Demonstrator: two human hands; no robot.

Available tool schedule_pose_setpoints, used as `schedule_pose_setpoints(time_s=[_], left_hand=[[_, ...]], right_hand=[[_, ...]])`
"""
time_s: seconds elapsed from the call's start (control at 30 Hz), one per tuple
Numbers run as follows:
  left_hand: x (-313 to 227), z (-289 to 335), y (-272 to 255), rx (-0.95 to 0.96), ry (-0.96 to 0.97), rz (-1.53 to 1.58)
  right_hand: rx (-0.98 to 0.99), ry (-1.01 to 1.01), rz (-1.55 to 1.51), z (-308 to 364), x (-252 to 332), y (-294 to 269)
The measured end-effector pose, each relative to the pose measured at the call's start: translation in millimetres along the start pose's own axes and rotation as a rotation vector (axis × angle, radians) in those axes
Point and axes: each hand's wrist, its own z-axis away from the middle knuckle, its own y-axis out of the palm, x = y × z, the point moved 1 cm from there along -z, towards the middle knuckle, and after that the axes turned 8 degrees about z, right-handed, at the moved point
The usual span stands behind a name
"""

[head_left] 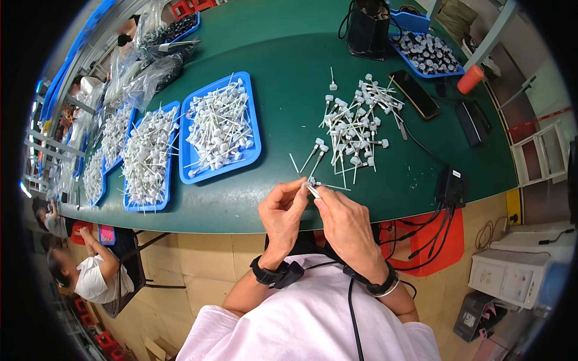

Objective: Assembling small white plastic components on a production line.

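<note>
My left hand (282, 207) and my right hand (348, 219) meet at the table's near edge, thumbs and fingertips pinched together. Between them is a small whitish piece with a slim stem (313, 190); the fingers cover much of it, so its exact kind is unclear. Just beyond my fingertips lie a few loose white-headed pieces with thin tube stems (319, 146). Farther off to the right is a loose pile of the same white-headed pieces (352, 120), stems pointing many ways. A short white stick (294, 162) lies by itself beyond my left hand.
Blue trays (257, 141) full of white-headed pieces stand at left, clear plastic bags (153, 78) behind. At right are a phone (414, 95), a black box with cables (451, 186), a black bag (367, 30) and a tray of dark-and-clear parts (426, 54). Another person (99, 274) sits at lower left.
</note>
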Motion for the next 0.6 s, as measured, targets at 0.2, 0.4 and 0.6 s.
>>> schedule_pose_setpoints(time_s=[0.2, 0.4, 0.6], left_hand=[[4.3, 0.7, 1.1, -0.025, 0.181, -0.191], [4.2, 1.7, 1.7, -0.036, 0.247, -0.293], [7.7, 2.9, 0.3, -0.033, 0.124, -0.099]], right_hand=[[0.001, 0.019, 0.022, -0.4, -0.4, 3.3], [0.003, 0.024, 0.008, -2.0, -0.7, 4.6], [0.059, 0.075, -0.012, -1.9, 0.1, 3.1]])
